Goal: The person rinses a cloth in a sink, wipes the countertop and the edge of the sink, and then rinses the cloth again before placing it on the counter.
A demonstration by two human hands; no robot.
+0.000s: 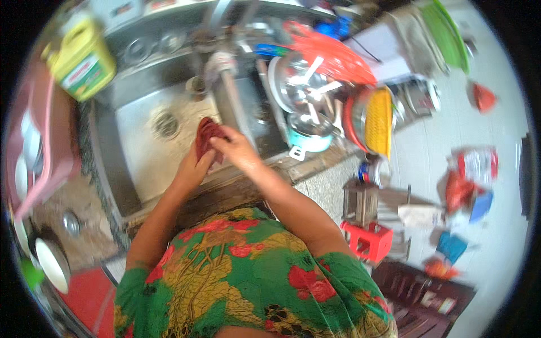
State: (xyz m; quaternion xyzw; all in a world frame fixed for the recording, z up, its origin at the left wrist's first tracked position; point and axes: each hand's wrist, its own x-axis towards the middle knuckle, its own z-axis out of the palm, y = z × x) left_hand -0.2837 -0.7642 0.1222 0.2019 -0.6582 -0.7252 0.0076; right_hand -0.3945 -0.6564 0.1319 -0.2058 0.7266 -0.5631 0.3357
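Note:
Both my hands hold a dark red cloth (206, 135) over the near right part of a stainless steel sink basin. My left hand (194, 165) grips it from the lower left, its thumb pointing up along the cloth. From the right, my right hand (233, 147) pinches it with thumb and fingers. The sink drain (165, 125) lies to the left of the cloth. Beyond it, a small cup-like container (196, 86) stands by the basin's divider. A patterned cloth (221, 62) hangs over the far end of that divider.
A yellow jug (84, 63) stands at the sink's far left corner, above a pink plastic rack (50, 148) with dishes. Right of the sink are steel pots (302, 86), a red plastic bag (334, 57) and a yellow basket (378, 122). A white bowl (53, 265) sits lower left.

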